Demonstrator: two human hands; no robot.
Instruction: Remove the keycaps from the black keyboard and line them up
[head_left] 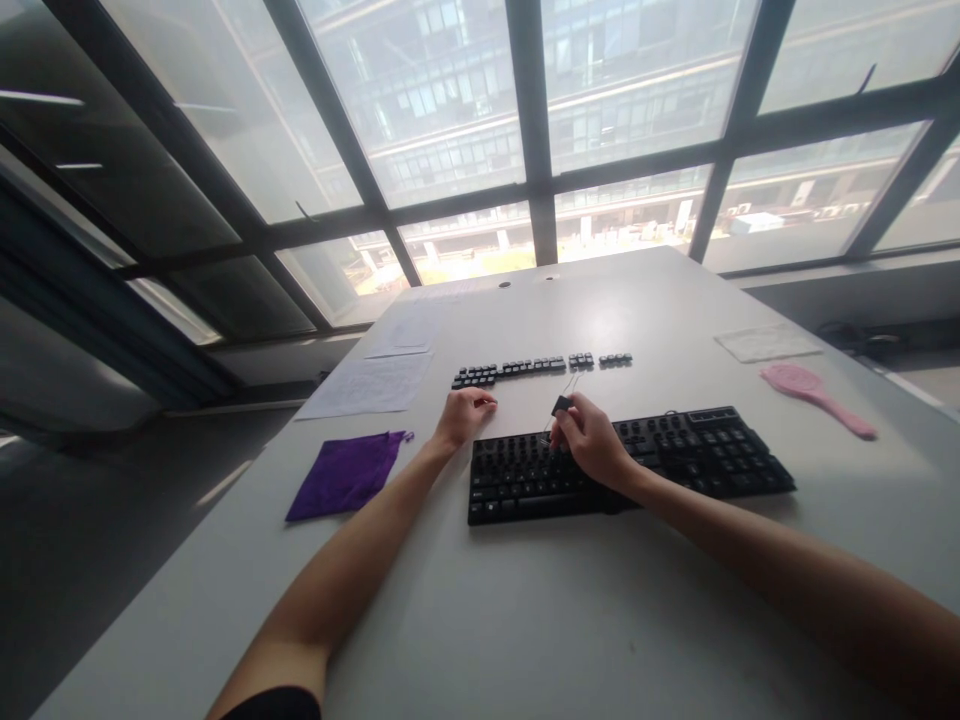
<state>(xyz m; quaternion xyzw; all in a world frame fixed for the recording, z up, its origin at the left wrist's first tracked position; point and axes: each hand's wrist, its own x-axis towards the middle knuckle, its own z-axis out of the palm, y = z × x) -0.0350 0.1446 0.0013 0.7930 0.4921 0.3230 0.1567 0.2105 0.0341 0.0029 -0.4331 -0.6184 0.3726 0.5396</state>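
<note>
Right hand (591,440): pinched a small black block-handled tool with thin wire loops (561,405) between thumb and fingers, its lower loop over the upper key rows.
Left hand (466,413): had its fingers curled in near the loose keycaps; I could not tell whether they gripped anything small.
Black full-size plastic keyboard (540,485): lay flat under the right hand, slightly askew on the smooth white tabletop (450,620).
Purple drawstring cloth pouch (345,475): lay flat beside the left forearm.
Pink paddle-shaped hairbrush (821,398): rested right of the keyboard, well apart from it.
Loose black keycaps (532,366): stood in grouped rows just beyond the hands.
White paper sheets (375,380): lay along the left edge.
Dark-framed glass windows (450,90): rose behind the far end.
</note>
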